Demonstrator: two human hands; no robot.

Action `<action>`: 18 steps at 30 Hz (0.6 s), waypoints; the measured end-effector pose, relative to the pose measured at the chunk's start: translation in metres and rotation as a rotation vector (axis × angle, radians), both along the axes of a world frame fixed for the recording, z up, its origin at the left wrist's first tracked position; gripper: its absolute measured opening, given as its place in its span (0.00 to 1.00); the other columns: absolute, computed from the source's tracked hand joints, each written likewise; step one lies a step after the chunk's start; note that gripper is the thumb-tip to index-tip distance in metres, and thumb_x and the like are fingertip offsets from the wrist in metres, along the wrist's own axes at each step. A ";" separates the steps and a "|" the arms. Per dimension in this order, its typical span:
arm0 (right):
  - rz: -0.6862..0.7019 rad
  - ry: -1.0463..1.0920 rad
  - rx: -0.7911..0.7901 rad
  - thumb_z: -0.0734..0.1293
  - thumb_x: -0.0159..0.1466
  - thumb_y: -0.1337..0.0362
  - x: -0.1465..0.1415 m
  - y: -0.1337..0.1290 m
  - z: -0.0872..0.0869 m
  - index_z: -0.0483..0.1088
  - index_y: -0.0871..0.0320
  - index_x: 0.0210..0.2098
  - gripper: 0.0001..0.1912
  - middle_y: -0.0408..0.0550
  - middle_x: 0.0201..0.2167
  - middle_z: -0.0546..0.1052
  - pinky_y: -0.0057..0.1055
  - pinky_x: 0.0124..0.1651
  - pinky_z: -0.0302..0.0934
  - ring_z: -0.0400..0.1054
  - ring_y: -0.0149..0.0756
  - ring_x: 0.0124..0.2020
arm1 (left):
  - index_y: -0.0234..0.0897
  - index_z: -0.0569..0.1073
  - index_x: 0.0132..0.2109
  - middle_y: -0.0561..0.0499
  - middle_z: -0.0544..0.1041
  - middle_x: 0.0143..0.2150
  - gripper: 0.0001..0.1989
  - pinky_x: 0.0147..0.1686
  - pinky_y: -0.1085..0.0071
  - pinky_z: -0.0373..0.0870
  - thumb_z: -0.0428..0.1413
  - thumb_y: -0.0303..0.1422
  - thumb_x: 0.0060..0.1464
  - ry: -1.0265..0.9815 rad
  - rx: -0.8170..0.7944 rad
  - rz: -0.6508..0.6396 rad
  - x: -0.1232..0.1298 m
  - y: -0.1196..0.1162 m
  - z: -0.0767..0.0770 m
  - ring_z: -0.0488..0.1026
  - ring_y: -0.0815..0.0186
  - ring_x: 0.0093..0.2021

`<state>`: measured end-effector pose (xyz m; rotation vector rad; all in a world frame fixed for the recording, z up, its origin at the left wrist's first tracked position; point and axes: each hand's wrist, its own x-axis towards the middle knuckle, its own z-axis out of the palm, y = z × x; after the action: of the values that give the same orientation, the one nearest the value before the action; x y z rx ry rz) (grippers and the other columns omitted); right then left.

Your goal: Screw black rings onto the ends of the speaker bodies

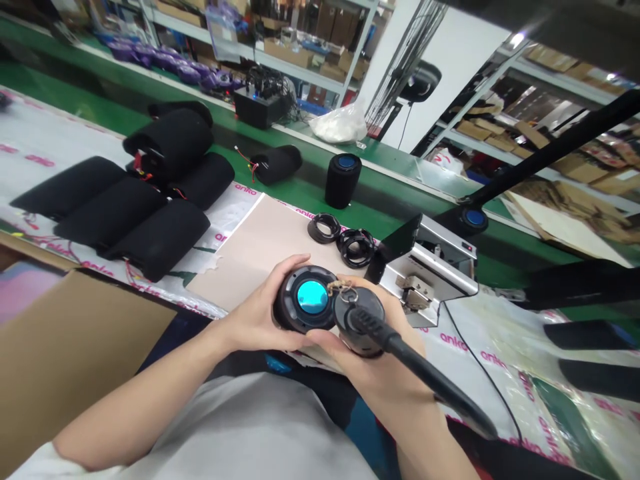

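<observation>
My left hand [255,319] wraps around a black cylindrical speaker [313,297] with a shiny blue disc on its upward end. Close beside it, my right hand [387,360] grips a dark electric screwdriver [356,323], seen from above, with a metal ring on top and a thick black cable running back to the right. Its tip is hidden under its body and my fingers. Just beyond my hands, black plastic rings [356,248] lie on a beige board [255,243]. A silver screw-feeder-like machine [425,267] stands to the right of them.
Several black fabric speaker bodies [135,220] with loose wires are piled at left. One speaker [343,180] stands upright on the green bench. A cardboard box [75,347] is near my left arm. A black bar [555,150] slants across at right; a thin cable [483,370] crosses the bench.
</observation>
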<state>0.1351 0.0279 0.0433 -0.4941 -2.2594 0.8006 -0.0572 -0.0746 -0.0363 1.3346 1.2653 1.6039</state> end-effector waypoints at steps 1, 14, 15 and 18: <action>-0.004 -0.005 -0.004 0.82 0.61 0.59 0.001 -0.001 0.000 0.70 0.46 0.57 0.29 0.46 0.59 0.80 0.37 0.57 0.80 0.79 0.43 0.58 | 0.52 0.57 0.77 0.40 0.69 0.74 0.60 0.72 0.47 0.71 0.79 0.36 0.43 0.004 0.001 0.003 0.000 0.000 -0.001 0.71 0.41 0.73; -0.149 -0.464 -0.412 0.82 0.58 0.54 -0.009 0.008 0.042 0.78 0.43 0.56 0.27 0.43 0.45 0.84 0.41 0.47 0.79 0.81 0.44 0.44 | 0.51 0.54 0.79 0.38 0.71 0.74 0.57 0.72 0.48 0.72 0.77 0.39 0.50 0.108 0.015 0.005 -0.003 0.000 0.009 0.74 0.44 0.72; -0.152 -0.479 -0.412 0.82 0.58 0.52 -0.010 0.009 0.043 0.78 0.43 0.55 0.27 0.43 0.45 0.84 0.41 0.47 0.79 0.81 0.45 0.44 | 0.51 0.54 0.79 0.38 0.71 0.74 0.58 0.72 0.47 0.71 0.77 0.41 0.49 0.103 0.028 0.003 -0.004 0.000 0.009 0.73 0.43 0.72; -0.184 -0.524 -0.430 0.82 0.57 0.48 -0.012 0.009 0.041 0.78 0.45 0.55 0.29 0.44 0.40 0.84 0.44 0.46 0.78 0.80 0.46 0.41 | 0.51 0.54 0.79 0.37 0.70 0.75 0.64 0.74 0.44 0.67 0.79 0.52 0.43 0.069 0.084 0.042 -0.004 0.001 0.009 0.69 0.41 0.75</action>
<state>0.1236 0.0367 0.0846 -1.2142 -2.4481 1.1708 -0.0607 -0.0736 -0.0275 1.4348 1.2872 1.6690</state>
